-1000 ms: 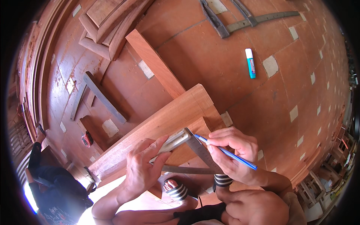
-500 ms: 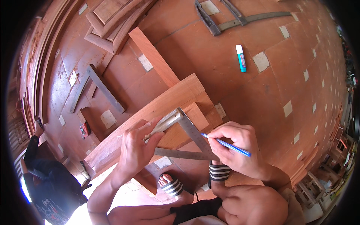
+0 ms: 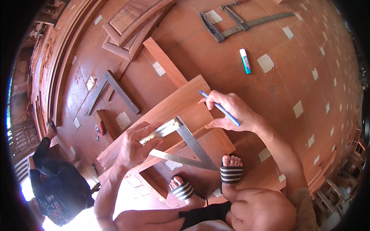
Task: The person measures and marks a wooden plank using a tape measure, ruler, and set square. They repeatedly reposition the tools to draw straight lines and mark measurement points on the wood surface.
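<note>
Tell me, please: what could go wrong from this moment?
The left hand alone grips the triangular metal square; if it loosens, the square could slip and its corner might hit the bare toes in the right striped slide sandal.

The right hand holds the blue pen with its point over the wooden board, so a careless touch might leave a stray mark.

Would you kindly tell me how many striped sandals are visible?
2: the left sandal on the left foot, below the metal triangle held in the left hand; the right sandal on the right foot. Others may be hidden.
</note>
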A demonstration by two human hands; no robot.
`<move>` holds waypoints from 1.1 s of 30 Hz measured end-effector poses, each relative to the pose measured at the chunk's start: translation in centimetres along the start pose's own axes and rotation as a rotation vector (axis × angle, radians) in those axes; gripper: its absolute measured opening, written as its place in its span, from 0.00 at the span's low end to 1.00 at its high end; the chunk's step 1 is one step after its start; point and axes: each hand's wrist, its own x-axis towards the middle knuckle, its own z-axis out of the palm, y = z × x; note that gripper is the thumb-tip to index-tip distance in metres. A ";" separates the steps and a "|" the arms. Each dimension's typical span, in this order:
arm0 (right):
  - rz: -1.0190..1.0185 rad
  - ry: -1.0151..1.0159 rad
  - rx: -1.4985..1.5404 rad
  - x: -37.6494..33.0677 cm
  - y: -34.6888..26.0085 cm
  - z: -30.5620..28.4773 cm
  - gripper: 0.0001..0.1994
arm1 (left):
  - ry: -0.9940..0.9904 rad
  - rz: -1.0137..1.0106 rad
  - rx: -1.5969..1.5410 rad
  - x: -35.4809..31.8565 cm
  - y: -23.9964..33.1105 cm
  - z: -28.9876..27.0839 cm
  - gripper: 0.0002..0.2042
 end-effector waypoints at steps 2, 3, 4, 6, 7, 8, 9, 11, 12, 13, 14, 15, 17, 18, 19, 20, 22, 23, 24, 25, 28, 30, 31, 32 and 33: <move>0.112 0.042 0.048 -0.8 -1.0 0.1 0.26 | -0.008 -0.012 0.012 -0.3 0.4 -0.4 0.21; 0.168 0.077 0.130 -1.1 -1.4 0.3 0.26 | -0.007 -0.011 0.012 -0.3 0.6 -0.6 0.21; 0.260 0.080 0.093 -1.3 -1.6 0.4 0.25 | -0.009 -0.006 0.009 -0.1 0.6 -0.8 0.21; 0.432 0.073 0.060 -1.4 -1.9 0.7 0.23 | -0.038 -0.029 0.051 0.3 0.7 -1.1 0.22; 0.470 0.083 0.033 -1.4 -2.0 0.9 0.22 | -0.056 -0.033 0.065 0.6 0.6 -1.3 0.22; 0.487 0.101 0.017 -1.4 -2.0 1.1 0.21 | -0.073 -0.037 0.080 0.9 0.5 -1.3 0.22; 0.513 0.129 -0.008 -1.4 -2.0 1.3 0.21 | -0.079 -0.040 0.076 1.2 0.4 -1.3 0.22; 0.443 0.193 -0.018 -1.6 -2.2 1.8 0.19 | -0.093 -0.045 0.064 1.7 0.1 -0.8 0.22; 0.431 0.215 -0.017 -1.7 -2.5 2.0 0.18 | -0.093 -0.039 0.069 2.0 -0.2 -0.6 0.22; 0.422 0.227 -0.001 -1.9 -2.7 2.0 0.16 | -0.097 -0.031 0.071 2.3 -0.4 -0.3 0.21; 0.397 0.266 0.054 -2.1 -3.0 2.0 0.15 | -0.101 -0.024 0.072 2.6 -0.6 0.0 0.21; 0.413 0.283 0.116 -2.4 -3.3 1.9 0.14 | -0.102 -0.026 0.065 2.8 -0.7 0.2 0.21; 0.436 0.332 0.188 -3.0 -4.1 1.8 0.11 | -0.112 -0.042 0.069 3.3 -0.9 0.7 0.20; 0.460 0.348 0.200 -3.2 -4.5 1.9 0.12 | -0.118 -0.051 0.071 3.5 -0.9 0.9 0.20; 0.443 0.384 0.221 -3.3 -4.8 2.0 0.14 | -0.098 -0.014 0.074 3.6 -0.8 1.1 0.20; 0.426 0.420 0.244 -3.3 -5.0 2.1 0.16 | -0.088 -0.010 0.067 3.8 -0.7 1.3 0.20; 0.414 0.475 0.280 -3.7 -5.6 2.3 0.18 | -0.076 -0.011 0.061 3.7 -0.3 1.8 0.21; 0.355 0.469 0.238 -3.7 -5.8 2.2 0.18 | -0.089 -0.064 0.055 3.6 -0.1 1.9 0.21; 0.291 0.492 0.219 -3.7 -5.7 2.3 0.19 | -0.079 -0.066 0.052 3.6 0.1 2.1 0.21; 0.305 0.499 0.183 -3.8 -6.0 2.5 0.14 | -0.069 -0.068 0.048 3.5 0.2 2.3 0.22; 0.329 0.498 0.217 -3.7 -6.2 3.5 0.10 | -0.038 -0.044 0.050 3.6 0.2 2.8 0.22; 0.294 0.540 0.199 -3.6 -6.0 4.0 0.09 | -0.027 -0.029 0.059 3.7 0.1 2.9 0.22; 0.278 0.558 0.195 -3.5 -5.9 4.2 0.09 | -0.023 -0.027 0.061 3.7 0.1 3.0 0.22; 0.261 0.576 0.191 -3.4 -5.7 4.4 0.09 | -0.017 -0.025 0.064 3.7 0.1 3.0 0.22; 0.289 0.564 0.181 -3.4 -5.7 4.5 0.10 | -0.010 -0.019 0.061 3.7 0.1 3.1 0.22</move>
